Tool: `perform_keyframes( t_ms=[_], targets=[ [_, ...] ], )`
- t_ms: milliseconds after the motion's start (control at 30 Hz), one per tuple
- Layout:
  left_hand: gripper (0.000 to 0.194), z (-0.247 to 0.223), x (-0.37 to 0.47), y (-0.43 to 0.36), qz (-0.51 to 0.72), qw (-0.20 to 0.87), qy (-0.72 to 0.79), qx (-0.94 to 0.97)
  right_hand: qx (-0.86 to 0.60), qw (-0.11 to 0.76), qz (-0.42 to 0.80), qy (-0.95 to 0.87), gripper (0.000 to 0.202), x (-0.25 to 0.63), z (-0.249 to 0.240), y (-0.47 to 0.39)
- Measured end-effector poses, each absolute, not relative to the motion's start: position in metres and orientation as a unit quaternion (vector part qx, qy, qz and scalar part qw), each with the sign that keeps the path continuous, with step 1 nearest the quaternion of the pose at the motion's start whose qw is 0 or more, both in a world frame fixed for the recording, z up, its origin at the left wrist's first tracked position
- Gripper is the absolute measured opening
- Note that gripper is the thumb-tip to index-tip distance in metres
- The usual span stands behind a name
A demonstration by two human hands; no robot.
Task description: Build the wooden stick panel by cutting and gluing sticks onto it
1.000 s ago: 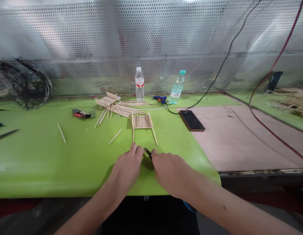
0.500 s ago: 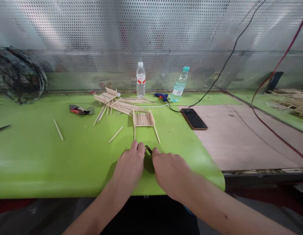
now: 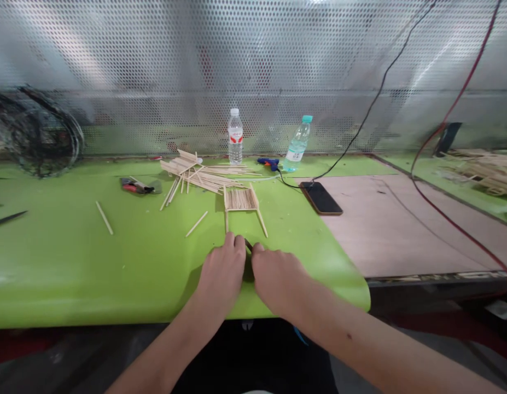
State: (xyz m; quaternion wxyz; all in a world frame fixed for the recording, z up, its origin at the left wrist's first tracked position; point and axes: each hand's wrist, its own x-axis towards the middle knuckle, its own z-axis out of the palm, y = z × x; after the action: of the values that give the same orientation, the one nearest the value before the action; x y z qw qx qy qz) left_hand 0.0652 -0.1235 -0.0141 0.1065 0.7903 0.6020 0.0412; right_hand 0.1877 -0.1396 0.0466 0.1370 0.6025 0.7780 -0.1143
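On the green tabletop [image 3: 93,279], right hand [image 3: 280,276] and left hand [image 3: 223,268] are curled
Just beyond them, a stick frame [image 3: 242,200] is set; between them, a dark blade [image 3: 248,245] is gripped by the right. The left's contents cannot be told.

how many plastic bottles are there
2: a white-capped clear plastic bottle, upright behind the pale wooden sticks; a teal-capped clear plastic bottle, right of the blue glue gun.
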Motion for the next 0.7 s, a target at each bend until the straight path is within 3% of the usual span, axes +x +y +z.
perform_keyframes(
  t_ms=[200,700],
  targets=[
    [0.056,-0.019,0.063,-0.121,0.072,0.112,0.606,0.784,0.619,0.093,-0.134,0.768,0.039,0.196,0.051,-0.144],
    [0.047,-0.024,0.060,-0.119,0.118,0.130,0.613,0.770,0.623,0.075,-0.148,0.765,0.035,0.201,0.044,-0.145]
  ],
)
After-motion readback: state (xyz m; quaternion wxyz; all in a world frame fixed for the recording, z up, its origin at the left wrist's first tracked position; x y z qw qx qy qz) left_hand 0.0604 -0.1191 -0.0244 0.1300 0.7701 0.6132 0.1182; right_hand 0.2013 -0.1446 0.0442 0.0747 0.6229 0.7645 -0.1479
